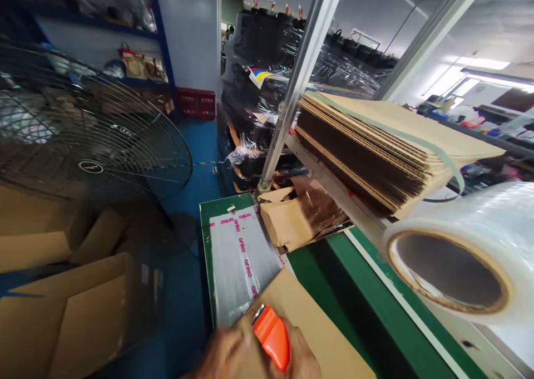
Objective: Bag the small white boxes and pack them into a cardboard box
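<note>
My right hand (301, 352), at the bottom middle, is closed around an orange plastic-handled tool (273, 337) with a small metal tip. The tip points up and to the left, above the edge of a brown cardboard piece (325, 334). My left hand (225, 352) is beside that cardboard's left edge. Motion blurs its fingers, so whether it grips anything does not show. Just beyond the hands, a grey plastic-wrapped package (227, 262) with pink printed tape lies on the green tabletop (334, 279).
Crumpled brown paper (292, 217) sits beyond the package. A strapped stack of flat cardboard (362, 151) and a large roll of clear film (467, 245) stand to the right. At left are a big fan (92, 139) and open cartons (87, 323). A metal post (292, 89) rises behind.
</note>
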### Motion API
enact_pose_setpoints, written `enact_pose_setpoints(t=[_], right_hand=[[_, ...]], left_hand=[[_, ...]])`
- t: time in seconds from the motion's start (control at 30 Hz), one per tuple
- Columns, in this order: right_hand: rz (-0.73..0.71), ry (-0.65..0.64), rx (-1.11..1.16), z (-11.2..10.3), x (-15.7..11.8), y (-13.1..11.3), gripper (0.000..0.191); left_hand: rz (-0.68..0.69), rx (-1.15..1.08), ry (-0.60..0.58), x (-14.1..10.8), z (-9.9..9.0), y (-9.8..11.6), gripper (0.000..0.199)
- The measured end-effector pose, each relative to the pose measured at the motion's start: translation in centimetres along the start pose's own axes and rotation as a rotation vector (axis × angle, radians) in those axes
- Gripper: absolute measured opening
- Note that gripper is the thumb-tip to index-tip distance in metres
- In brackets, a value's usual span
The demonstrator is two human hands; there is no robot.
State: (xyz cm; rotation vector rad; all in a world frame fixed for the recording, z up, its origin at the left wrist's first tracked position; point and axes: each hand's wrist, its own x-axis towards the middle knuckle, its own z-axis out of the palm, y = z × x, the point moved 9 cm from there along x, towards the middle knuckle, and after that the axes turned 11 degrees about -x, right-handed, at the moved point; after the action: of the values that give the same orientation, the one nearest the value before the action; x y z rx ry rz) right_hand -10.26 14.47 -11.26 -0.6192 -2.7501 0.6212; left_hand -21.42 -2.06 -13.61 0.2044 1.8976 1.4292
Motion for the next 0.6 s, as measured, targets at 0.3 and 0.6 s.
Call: enact_pose_setpoints(t=[0.3,0.6], right_hand=[[0.035,0.047,-0.062,0.4,-0.1,-0.3,0.047],[0.068,0.016,-0.154,-0.4,0.0,-1.1,0.055]], left_hand=[[-0.351,-0.408,-0.129,4.0,1.7,3.7,0.089],[-0.205,-0.35,-0.126,5.6,2.2,3.9,0.087]])
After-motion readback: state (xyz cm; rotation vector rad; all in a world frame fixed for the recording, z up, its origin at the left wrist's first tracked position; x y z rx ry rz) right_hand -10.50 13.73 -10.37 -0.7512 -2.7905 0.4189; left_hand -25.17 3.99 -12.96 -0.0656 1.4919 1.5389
